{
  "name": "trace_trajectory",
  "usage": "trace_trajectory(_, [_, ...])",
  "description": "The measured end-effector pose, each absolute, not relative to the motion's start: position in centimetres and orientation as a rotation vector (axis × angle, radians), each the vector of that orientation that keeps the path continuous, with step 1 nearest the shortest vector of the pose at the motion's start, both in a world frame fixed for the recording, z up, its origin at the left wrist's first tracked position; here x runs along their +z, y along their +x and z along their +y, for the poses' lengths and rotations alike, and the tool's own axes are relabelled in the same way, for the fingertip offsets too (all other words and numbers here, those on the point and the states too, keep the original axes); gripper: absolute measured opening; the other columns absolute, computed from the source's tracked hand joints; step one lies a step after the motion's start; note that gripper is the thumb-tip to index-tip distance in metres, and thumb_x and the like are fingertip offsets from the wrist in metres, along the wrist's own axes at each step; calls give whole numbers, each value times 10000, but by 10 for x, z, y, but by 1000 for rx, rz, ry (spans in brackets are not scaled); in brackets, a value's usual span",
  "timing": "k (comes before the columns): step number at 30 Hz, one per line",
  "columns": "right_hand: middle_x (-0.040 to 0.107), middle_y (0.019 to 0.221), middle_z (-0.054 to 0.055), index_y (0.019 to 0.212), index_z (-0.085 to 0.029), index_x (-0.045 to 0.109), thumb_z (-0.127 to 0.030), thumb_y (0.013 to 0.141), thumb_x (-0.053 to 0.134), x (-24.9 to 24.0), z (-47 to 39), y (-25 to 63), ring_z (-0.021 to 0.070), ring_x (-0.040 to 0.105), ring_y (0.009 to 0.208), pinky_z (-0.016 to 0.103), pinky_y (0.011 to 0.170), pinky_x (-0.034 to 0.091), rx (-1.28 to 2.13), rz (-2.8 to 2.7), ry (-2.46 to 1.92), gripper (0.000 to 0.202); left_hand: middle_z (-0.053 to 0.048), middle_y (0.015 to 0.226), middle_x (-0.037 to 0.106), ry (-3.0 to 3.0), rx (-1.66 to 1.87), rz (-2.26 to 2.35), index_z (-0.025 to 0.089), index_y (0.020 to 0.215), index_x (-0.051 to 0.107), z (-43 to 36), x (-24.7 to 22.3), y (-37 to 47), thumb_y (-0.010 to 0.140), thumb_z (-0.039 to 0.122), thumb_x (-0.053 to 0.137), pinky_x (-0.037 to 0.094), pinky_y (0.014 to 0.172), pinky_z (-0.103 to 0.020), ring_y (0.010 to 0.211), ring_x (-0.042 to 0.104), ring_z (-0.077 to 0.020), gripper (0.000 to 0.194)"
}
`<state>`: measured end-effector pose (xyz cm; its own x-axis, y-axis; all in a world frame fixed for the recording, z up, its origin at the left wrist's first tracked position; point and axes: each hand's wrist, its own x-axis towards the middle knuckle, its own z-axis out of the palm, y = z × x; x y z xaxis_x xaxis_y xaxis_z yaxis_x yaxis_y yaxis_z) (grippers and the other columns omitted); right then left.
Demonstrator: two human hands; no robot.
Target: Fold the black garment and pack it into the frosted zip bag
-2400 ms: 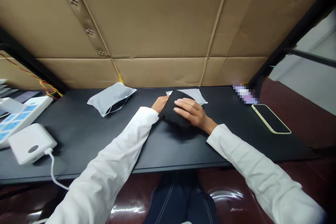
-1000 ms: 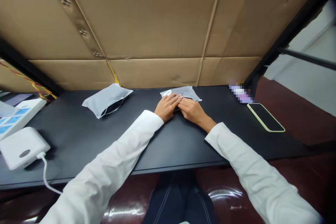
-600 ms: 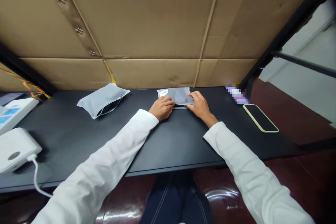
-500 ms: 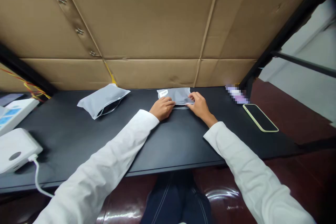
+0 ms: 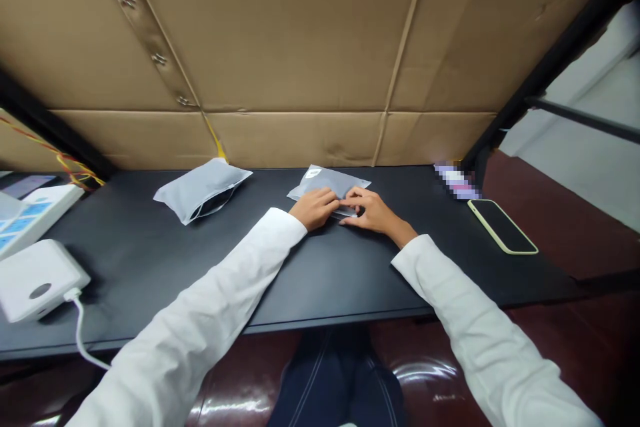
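A translucent grey pouch with a white label (image 5: 327, 180) lies at the back middle of the black table, turned at an angle. My left hand (image 5: 315, 208) is closed on its near left edge, fingers pressed together. My right hand (image 5: 373, 211) pinches the pouch's near right edge between thumb and fingers, its fingertips close to those of my left hand. Further left rests a second grey pouch (image 5: 203, 190), its mouth gaping toward the front and touched by neither hand.
The black table (image 5: 325, 287) meets a cardboard wall (image 5: 300, 47) behind. On the left are a white device (image 5: 43, 277) with a cable and a white power strip (image 5: 40, 213). A phone (image 5: 503, 227) and a pixelated item (image 5: 456, 180) lie on the right.
The labelled pouch has turned, its right side now angled toward the front. My right hand has shifted slightly nearer my left hand. The whole view has moved a little.
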<state>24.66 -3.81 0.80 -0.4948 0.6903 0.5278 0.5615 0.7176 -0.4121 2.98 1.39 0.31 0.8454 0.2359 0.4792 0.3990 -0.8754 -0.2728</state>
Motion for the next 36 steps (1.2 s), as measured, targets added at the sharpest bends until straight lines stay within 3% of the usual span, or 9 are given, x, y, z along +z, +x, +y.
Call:
trace_trajectory(5, [605, 1188, 92, 1056, -242, 739, -232, 806, 701, 14, -41, 250, 247, 564, 1116, 445, 957, 513, -34, -2343, -897, 254, -73, 833, 614, -2650, -617, -555, 169, 876, 611, 20, 3, 24, 899, 54, 392, 429, 677, -313, 810, 543, -207, 249])
trace_trajectory(9, [646, 1211, 79, 1060, -246, 735, -117, 847, 601, 9, -38, 251, 236, 585, 1111, 437, 942, 530, -178, -2329, -882, 283, -77, 849, 614, -2657, -616, -681, 178, 908, 622, 24, 3, 19, 847, 18, 398, 444, 672, -325, 825, 542, -216, 283])
trace_trajectory(16, [648, 1291, 85, 981, -213, 731, -116, 902, 555, 6, -35, 241, 252, 531, 1271, 477, 993, 503, -296, -2374, -809, 216, -92, 813, 599, -2601, -619, -773, 165, 847, 609, 22, 3, 13, 822, 82, 466, 441, 658, -341, 791, 537, -225, 168])
trace_trajectory(22, [740, 1072, 102, 994, -174, 707, -163, 946, 521, 6, -37, 238, 227, 659, 1067, 414, 894, 542, -313, -2358, -825, 193, -67, 797, 600, -2707, -573, -688, 187, 815, 602, 25, 8, -11, 921, 174, 423, 437, 660, -301, 784, 542, -198, 208])
trace_trajectory(29, [638, 1313, 83, 1035, -196, 682, -112, 924, 492, 11, -41, 235, 260, 501, 1312, 490, 1022, 462, -318, -2507, -725, 236, -82, 837, 589, -2833, -548, -594, 176, 845, 596, 32, 14, -24, 885, 173, 433, 457, 712, -313, 809, 525, -206, 167])
trace_trajectory(36, [728, 1044, 130, 1025, -164, 691, -104, 942, 452, 8, -42, 229, 226, 647, 1076, 420, 911, 517, -332, -2399, -790, 260, -82, 846, 578, -2858, -566, -594, 178, 827, 571, 32, 14, -26, 816, 148, 488, 446, 706, -320, 815, 521, -212, 89])
